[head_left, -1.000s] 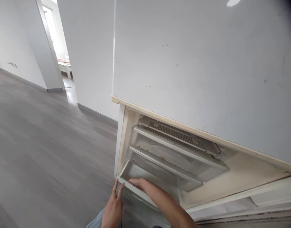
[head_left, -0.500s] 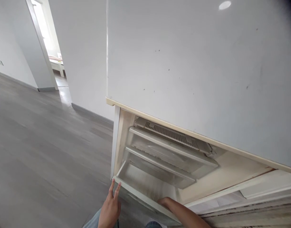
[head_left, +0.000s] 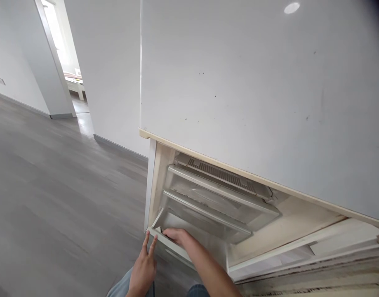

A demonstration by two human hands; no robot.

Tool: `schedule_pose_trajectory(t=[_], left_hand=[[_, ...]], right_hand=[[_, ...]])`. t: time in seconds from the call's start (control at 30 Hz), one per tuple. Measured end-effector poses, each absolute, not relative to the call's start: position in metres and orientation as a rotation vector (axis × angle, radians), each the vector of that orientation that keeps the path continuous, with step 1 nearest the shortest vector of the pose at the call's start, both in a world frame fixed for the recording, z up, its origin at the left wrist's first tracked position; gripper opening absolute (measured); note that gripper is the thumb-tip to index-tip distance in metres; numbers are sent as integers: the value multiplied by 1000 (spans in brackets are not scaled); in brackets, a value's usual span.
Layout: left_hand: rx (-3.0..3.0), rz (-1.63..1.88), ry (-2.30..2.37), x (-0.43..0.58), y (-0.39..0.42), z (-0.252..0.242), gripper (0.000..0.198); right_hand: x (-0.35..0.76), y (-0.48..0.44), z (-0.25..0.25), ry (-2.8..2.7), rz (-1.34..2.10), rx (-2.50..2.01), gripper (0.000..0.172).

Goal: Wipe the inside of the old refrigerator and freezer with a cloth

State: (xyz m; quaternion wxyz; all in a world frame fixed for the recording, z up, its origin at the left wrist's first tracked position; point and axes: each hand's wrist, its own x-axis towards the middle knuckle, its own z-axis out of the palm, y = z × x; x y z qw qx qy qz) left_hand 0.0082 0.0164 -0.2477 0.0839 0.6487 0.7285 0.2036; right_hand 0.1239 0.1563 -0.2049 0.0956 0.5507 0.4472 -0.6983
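A pulled-out fridge drawer [head_left: 189,259] with clear sides sits low in the open compartment. My left hand [head_left: 144,264] is at the drawer's front left corner, two fingers stretched out against its rim. Inside that drawer, near the same corner, my right hand [head_left: 174,235] is closed around a whitish wad [head_left: 159,229] that looks like a cloth; most of it is hidden by the fingers. Two shut clear-fronted drawers, an upper one [head_left: 223,187] and a lower one [head_left: 208,213], lie above the open one.
Over the drawers spreads the big white fridge door or panel [head_left: 254,90]. A vent grille [head_left: 222,171] is under its lower edge. On the right is a swung-out door with a dirty seal [head_left: 316,272]. Grey wooden floor [head_left: 68,198] stretches left toward a doorway [head_left: 64,53].
My right hand has moved left along the inside of the drawer, from its right part to the front left corner. The left hand stays at the rim.
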Motion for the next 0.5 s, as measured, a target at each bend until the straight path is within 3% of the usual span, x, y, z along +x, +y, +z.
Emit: schedule_pose_trajectory(t=[0.2, 0.5], left_hand=[[1947, 570, 2141, 2, 17, -256, 74], [2088, 476, 2145, -7, 16, -258, 75]], right_hand=[[138, 150, -206, 1377, -2152, 1662, 30], [234, 113, -197, 1500, -1878, 2003, 24]])
